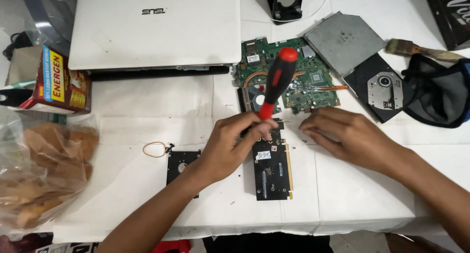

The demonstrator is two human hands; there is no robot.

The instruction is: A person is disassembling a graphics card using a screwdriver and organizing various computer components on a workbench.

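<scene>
Both hands meet at centre, forearms angling in from below.
Left hand (230,145) is curled tight, fingers (254,130) clenched; right hand (352,135) lies palm down, fingers (313,128) pinched together.

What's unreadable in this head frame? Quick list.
- Screwdriver tip: hidden behind left hand.
- Top end of black circuit card: covered by the same hand.
- Right hand fingertips: whether they pinch a screw is too small to tell.
- Black cloth: cut by right edge.

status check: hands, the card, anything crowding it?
Left hand grips red-black screwdriver, tip hidden at top of black card. Right hand empty, fingertips on the cloth beside it. Green motherboard just behind.
</scene>
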